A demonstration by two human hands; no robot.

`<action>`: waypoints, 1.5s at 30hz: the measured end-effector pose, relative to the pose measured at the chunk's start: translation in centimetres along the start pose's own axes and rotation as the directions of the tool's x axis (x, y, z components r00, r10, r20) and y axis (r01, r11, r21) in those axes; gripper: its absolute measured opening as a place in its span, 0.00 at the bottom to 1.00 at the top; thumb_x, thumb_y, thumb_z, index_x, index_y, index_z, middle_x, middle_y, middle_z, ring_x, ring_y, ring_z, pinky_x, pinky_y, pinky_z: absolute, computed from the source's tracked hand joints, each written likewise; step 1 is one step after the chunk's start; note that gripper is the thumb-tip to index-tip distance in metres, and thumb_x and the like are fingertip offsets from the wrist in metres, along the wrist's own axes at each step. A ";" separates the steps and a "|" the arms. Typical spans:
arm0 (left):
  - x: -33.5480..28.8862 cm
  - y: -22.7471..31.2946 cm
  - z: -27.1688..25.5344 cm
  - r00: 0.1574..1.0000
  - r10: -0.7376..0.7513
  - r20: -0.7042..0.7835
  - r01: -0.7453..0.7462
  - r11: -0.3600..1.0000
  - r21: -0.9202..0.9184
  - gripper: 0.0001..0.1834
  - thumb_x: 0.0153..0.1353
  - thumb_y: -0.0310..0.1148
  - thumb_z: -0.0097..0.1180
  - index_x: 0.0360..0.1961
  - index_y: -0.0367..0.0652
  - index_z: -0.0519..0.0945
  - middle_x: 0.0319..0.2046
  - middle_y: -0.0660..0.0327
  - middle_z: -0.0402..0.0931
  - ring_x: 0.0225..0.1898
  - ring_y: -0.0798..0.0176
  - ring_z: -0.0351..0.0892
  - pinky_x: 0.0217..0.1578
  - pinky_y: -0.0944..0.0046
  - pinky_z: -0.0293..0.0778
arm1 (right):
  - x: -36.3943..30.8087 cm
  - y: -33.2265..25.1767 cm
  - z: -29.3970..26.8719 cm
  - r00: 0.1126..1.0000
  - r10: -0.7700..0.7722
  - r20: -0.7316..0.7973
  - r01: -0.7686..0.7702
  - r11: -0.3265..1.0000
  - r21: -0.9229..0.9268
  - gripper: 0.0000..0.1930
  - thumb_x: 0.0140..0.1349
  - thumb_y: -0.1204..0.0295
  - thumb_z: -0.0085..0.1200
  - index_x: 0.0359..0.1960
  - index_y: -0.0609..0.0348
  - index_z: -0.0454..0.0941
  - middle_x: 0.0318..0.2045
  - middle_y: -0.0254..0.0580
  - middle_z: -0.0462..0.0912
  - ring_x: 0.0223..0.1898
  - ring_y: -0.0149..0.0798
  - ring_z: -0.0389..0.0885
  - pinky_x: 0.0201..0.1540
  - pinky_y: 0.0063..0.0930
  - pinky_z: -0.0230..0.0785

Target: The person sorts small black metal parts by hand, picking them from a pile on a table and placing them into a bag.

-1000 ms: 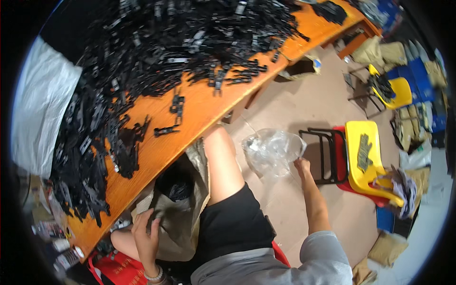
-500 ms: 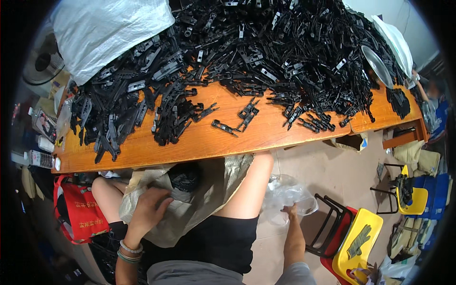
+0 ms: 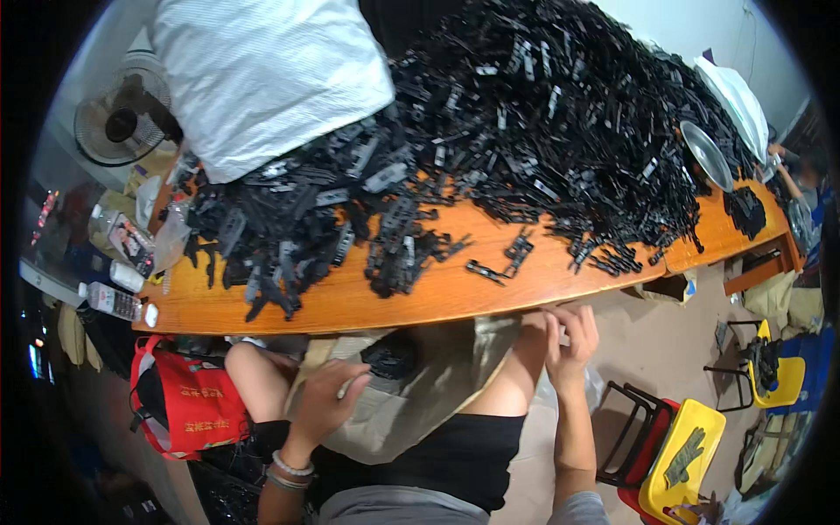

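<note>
I sit at a long orange wooden table (image 3: 437, 297) piled with several black plastic parts (image 3: 525, 122). My left hand (image 3: 328, 398) grips the edge of a beige bag (image 3: 437, 385) lying across my lap, with black parts (image 3: 389, 354) showing in its mouth. My right hand (image 3: 569, 337) is up at the table's front edge with its fingers curled. Crumpled clear plastic bag (image 3: 597, 385) shows just beside its wrist, and the hand seems to hold it. Two loose black parts (image 3: 503, 258) lie on bare wood just above that hand.
A large white sack (image 3: 262, 79) rests on the table's far left, a fan (image 3: 118, 122) beside it. A red bag (image 3: 184, 407) stands by my left knee. A metal bowl (image 3: 704, 153) sits far right. Yellow stools (image 3: 682, 446) stand on the floor at right.
My view swung from the floor up to the table. My right hand rose from beside the stools to the table's edge with the clear bag. My left hand stayed on the beige bag.
</note>
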State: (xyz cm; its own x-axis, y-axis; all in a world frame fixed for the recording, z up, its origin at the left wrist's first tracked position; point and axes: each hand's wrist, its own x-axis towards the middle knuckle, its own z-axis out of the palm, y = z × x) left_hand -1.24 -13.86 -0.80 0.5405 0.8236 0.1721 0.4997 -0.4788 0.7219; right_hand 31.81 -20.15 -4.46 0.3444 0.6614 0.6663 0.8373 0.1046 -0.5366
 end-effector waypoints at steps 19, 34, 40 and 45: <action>15.9 3.4 10.9 0.501 0.786 0.361 -0.865 0.462 0.196 0.22 0.60 0.35 0.52 0.54 0.36 0.72 0.55 0.51 0.68 0.62 0.51 0.62 0.63 0.52 0.56 | 19.2 1.2 14.3 0.986 -0.030 0.162 0.123 0.787 -0.604 0.24 0.56 0.47 0.53 0.49 0.45 0.75 0.51 0.40 0.72 0.48 0.46 0.67 0.45 0.49 0.59; 16.2 2.1 11.3 0.613 0.659 0.434 -0.739 0.674 0.020 0.20 0.55 0.42 0.58 0.45 0.41 0.78 0.47 0.52 0.73 0.52 0.51 0.69 0.56 0.53 0.62 | 14.6 -5.0 12.4 0.899 -0.141 0.415 0.182 0.981 -0.062 0.22 0.62 0.55 0.50 0.55 0.50 0.72 0.52 0.42 0.73 0.46 0.47 0.72 0.47 0.42 0.62; 16.6 3.7 10.6 0.551 0.744 0.378 -0.820 0.567 0.081 0.25 0.61 0.42 0.50 0.56 0.40 0.71 0.60 0.52 0.65 0.65 0.53 0.58 0.66 0.53 0.50 | 17.3 0.4 7.3 0.999 -0.027 -0.046 -0.002 0.843 -0.538 0.13 0.60 0.63 0.53 0.45 0.51 0.78 0.45 0.39 0.76 0.47 0.44 0.71 0.46 0.41 0.60; 16.6 3.1 11.2 0.441 0.813 0.380 -0.893 0.438 0.101 0.23 0.59 0.35 0.48 0.55 0.38 0.71 0.61 0.52 0.63 0.66 0.53 0.56 0.66 0.53 0.50 | 16.4 3.0 9.3 0.993 0.105 0.058 -0.061 0.859 -0.509 0.14 0.61 0.60 0.51 0.47 0.45 0.79 0.45 0.35 0.77 0.51 0.44 0.68 0.48 0.44 0.62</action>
State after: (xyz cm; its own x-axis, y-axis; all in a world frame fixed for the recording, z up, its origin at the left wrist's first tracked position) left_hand 16.83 -5.10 -3.22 0.9021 -0.1413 0.4077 -0.1956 -0.9761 0.0945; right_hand 36.00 -2.08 0.06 0.4047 0.7110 0.5751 0.9142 -0.3280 -0.2379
